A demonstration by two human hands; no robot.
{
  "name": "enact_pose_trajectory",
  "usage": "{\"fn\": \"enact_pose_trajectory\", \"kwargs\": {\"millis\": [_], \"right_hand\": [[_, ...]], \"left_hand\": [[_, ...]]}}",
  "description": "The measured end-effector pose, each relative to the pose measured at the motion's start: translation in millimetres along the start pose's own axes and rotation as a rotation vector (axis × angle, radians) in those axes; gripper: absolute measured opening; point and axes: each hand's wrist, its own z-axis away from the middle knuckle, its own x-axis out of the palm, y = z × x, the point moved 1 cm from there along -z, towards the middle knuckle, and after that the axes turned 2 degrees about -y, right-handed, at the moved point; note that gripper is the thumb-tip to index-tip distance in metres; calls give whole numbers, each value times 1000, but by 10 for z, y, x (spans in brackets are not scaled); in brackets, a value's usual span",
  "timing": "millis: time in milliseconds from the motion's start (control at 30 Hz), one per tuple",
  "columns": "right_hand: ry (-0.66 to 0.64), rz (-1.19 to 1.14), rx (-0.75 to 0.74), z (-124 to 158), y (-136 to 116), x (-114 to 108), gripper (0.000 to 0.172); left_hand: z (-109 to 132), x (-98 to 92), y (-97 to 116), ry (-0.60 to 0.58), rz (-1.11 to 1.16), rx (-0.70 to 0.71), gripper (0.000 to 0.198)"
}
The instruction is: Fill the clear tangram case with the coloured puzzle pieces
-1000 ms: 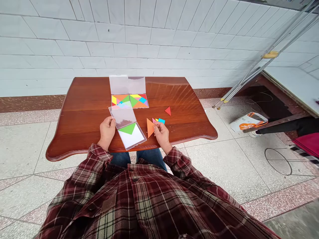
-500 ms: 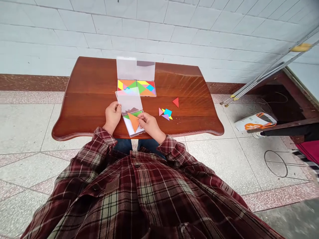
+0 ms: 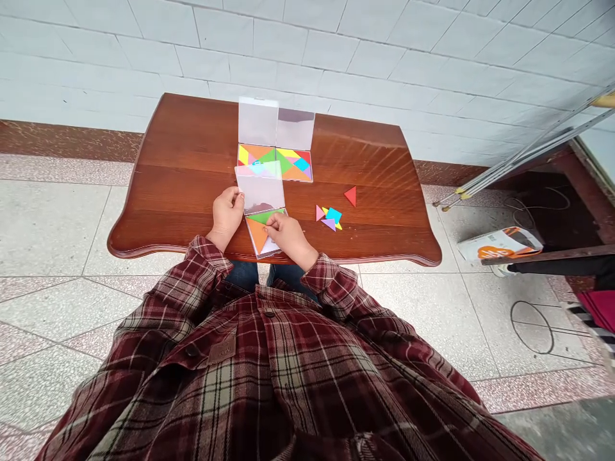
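My left hand (image 3: pixel 227 212) pinches the left edge of the raised see-through lid (image 3: pixel 262 189) of a small flat case. In the case's white tray (image 3: pixel 270 247), a green tangram triangle (image 3: pixel 262 216) lies along the far side. An orange tangram triangle (image 3: pixel 257 234) sits at the tray's left side, beside the green one. My right hand (image 3: pixel 289 235) is closed, thumb and fingertips at the orange triangle's inner corner. To the right lie a red triangle (image 3: pixel 352 195), a pink triangle (image 3: pixel 319 213), a blue square (image 3: pixel 333 216), a purple triangle (image 3: pixel 329 224) and a partly covered yellow piece (image 3: pixel 339 226).
Two filled tangram cases (image 3: pixel 294 165) stand with lids up behind the front case on the brown wooden table (image 3: pixel 192 160). A tiled wall (image 3: pixel 298 38) is behind it. At the right are crutches (image 3: pixel 504 163), a printed box (image 3: pixel 502 244) and part of another person (image 3: pixel 552 266).
My right hand has brought the orange triangle down into the tray's left side, where it was tilted above it. My left hand still holds the lid. The view has shifted slightly.
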Motion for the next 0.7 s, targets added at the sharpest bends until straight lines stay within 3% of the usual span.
{"fn": "enact_pose_trajectory", "kwargs": {"millis": [200,333,433,567,700], "right_hand": [[-35,290,-28,24,-63,-37,5],[-81,276,-95,21,-51,-26,11],[22,192,-147,47,22,-111,14],[200,67,-127,114,240,-484,17],[407,116,50,111,581,-1113,17]], "left_hand": [[1,-3,24,2,-8,5,12],[2,-13,43,-1,-16,2,12],[-4,-18,38,-2,-26,2,12],[-20,-25,17,-12,-25,7,12],[-52,-40,-9,-3,-31,3,13]]}}
